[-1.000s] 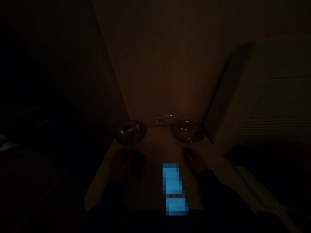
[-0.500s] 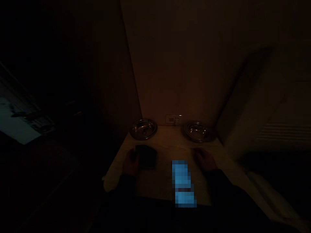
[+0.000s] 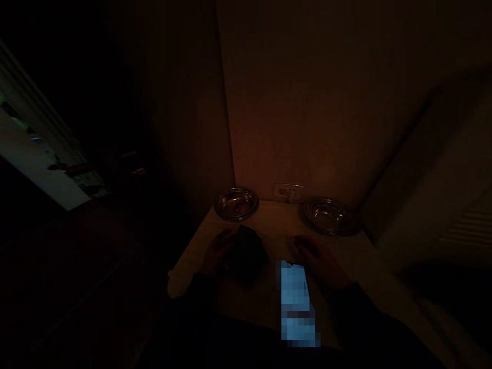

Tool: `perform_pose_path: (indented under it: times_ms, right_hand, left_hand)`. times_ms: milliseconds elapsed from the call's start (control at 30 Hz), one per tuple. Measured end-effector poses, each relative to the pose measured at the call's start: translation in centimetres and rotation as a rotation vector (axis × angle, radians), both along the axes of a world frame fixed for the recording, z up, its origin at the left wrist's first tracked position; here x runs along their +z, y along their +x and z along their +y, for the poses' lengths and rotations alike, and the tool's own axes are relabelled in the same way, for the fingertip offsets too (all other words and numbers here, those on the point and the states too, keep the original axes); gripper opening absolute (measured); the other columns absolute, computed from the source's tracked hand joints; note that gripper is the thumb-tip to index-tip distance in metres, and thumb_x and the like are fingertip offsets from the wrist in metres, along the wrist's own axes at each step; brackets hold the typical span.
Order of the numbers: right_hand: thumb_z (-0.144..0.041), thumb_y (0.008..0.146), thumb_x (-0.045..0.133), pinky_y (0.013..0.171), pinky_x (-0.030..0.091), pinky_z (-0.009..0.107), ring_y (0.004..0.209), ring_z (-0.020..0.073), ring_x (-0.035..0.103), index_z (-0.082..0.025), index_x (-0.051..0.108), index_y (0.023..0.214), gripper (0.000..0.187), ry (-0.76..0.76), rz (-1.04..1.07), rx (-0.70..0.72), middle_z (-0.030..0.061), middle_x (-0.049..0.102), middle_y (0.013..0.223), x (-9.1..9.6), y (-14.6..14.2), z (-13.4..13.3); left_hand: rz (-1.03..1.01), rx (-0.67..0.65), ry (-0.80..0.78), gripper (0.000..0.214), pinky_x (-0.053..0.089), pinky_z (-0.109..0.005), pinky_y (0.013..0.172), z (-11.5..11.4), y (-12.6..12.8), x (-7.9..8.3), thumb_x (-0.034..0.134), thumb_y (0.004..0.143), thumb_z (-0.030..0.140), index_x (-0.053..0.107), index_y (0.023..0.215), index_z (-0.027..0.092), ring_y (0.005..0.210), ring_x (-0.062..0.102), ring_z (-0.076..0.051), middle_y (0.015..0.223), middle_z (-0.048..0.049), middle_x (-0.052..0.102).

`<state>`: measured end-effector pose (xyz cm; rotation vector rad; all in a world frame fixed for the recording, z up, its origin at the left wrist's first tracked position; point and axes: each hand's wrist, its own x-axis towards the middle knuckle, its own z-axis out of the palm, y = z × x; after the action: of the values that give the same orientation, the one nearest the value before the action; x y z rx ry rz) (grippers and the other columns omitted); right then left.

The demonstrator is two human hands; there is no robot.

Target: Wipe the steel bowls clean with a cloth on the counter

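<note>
In the dim light my left hand (image 3: 216, 252) grips the left edge of a dark, flat-sided, squarish object (image 3: 248, 256); its kind is too dark to make out. The object is tilted above the wooden table (image 3: 200, 238). My right hand (image 3: 321, 260) rests on the right side of the table, fingers loosely bent and apart, with nothing visible in them. Between the hands, nearer to the right one, lies a phone (image 3: 295, 292) with a lit, blurred screen.
Two round metal dishes stand at the back: the left dish (image 3: 236, 218) holds something small, and the right dish (image 3: 328, 230) looks shiny inside. A wall socket (image 3: 288, 191) sits between them. A door handle (image 3: 73, 168) shows at the left. Walls enclose the table's back.
The dark object has turned and moved right with my left hand. My right hand has shifted slightly towards the phone. The whole view has swung a little left.
</note>
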<state>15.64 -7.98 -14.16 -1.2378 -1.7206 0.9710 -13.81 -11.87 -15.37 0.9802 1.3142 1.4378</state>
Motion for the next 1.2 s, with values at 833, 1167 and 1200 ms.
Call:
perform_pose_path:
  times_ms: [833,1167,1200]
  right_hand:
    - [-0.037,0.079,0.055,0.056,0.051,0.026,0.067,0.0141,0.063,-0.017,0.06,0.103,0.032,-0.181,0.096,0.301,0.004,0.069,0.084,3.6,-11.6,0.1]
    - [-0.026,0.076,0.057,0.084,0.05,0.039,0.094,0.0206,0.062,-0.021,0.058,0.115,0.04,0.064,-0.133,0.356,0.0073,0.065,0.107,3.2,-11.3,0.9]
    - [-0.025,0.074,0.059,0.087,0.049,0.039,0.097,0.0214,0.061,-0.021,0.059,0.113,0.039,0.087,-0.168,0.382,0.0077,0.063,0.111,3.1,-11.3,0.8]
  left_hand:
    - [0.46,-0.308,0.162,0.067,0.032,-0.041,0.108,-3.4,1.3,1.1,0.068,0.07,0.03,0.047,0.132,0.019,0.126,0.044,-0.027,0.136,-0.012,0.05]
    - [0.263,-0.138,-0.006,0.03,0.046,-0.039,0.09,-3.2,-2.3,3.2,0.062,0.069,0.027,0.068,0.097,0.019,0.097,0.064,-0.025,0.101,-0.0082,0.071]
    - [0.298,-0.185,-0.006,0.029,0.047,-0.039,0.09,-3.3,-2.6,3.3,0.061,0.068,0.024,0.069,0.095,0.02,0.096,0.064,-0.025,0.1,-0.0077,0.071]
